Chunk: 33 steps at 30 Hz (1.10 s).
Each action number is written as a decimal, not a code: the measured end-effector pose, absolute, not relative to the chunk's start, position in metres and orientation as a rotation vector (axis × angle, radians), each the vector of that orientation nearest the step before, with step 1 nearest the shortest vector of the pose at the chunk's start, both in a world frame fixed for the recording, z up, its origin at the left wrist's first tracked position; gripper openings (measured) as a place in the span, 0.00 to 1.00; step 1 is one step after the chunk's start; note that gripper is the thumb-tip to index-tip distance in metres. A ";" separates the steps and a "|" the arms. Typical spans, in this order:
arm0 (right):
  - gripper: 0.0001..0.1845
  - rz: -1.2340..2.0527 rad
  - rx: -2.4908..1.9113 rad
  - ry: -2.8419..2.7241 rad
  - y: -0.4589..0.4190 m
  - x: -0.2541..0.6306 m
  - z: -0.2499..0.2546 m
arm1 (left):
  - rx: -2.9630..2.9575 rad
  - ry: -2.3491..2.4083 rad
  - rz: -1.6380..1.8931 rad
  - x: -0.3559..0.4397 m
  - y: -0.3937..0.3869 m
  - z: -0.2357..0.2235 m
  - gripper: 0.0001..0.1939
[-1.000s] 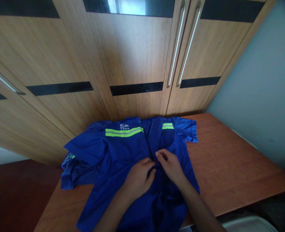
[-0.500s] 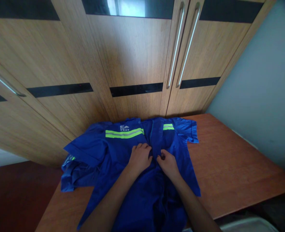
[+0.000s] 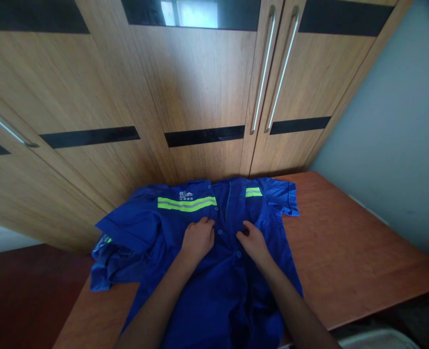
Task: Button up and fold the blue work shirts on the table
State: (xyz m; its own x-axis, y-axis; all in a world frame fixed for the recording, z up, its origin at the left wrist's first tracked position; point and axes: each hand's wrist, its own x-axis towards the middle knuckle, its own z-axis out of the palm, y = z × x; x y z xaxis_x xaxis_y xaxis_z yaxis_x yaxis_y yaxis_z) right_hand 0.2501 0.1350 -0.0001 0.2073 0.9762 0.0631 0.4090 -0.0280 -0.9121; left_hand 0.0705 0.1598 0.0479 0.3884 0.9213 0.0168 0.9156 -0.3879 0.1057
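Observation:
A blue short-sleeved work shirt (image 3: 203, 286) lies front up on the wooden surface, its front partly undone. A yellow-green reflective stripe (image 3: 187, 204) and white printing (image 3: 185, 196) cross its chest. My left hand (image 3: 198, 237) has its fingers curled on the cloth beside the buttoned edge; its fingertips are partly hidden. Opposite, my right hand (image 3: 252, 242) pinches the cloth at the other front edge, thumb and forefinger bent together. Several buttons show between the hands, among them one button (image 3: 220, 232) and a lower button (image 3: 239, 254).
Another blue garment (image 3: 118, 264) lies bunched under the shirt's left side. Behind stands a wooden cabinet (image 3: 203, 82) with long metal handles. The reddish wooden tabletop (image 3: 345, 252) extends right to a pale wall (image 3: 392, 140). A light-rimmed object (image 3: 377, 337) sits below the front edge.
My left hand has moved left, away from my right hand, and the front edges have spread. Buttons that were covered now show between them. My right hand has hardly moved.

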 end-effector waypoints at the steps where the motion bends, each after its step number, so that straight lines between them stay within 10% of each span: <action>1: 0.05 0.839 -1.543 -1.290 0.139 0.249 0.001 | 2.536 1.661 0.145 0.072 0.161 0.048 0.12; 33: 0.15 1.055 -1.036 -0.538 0.141 0.229 0.007 | 2.035 1.346 0.573 0.069 0.180 0.016 0.01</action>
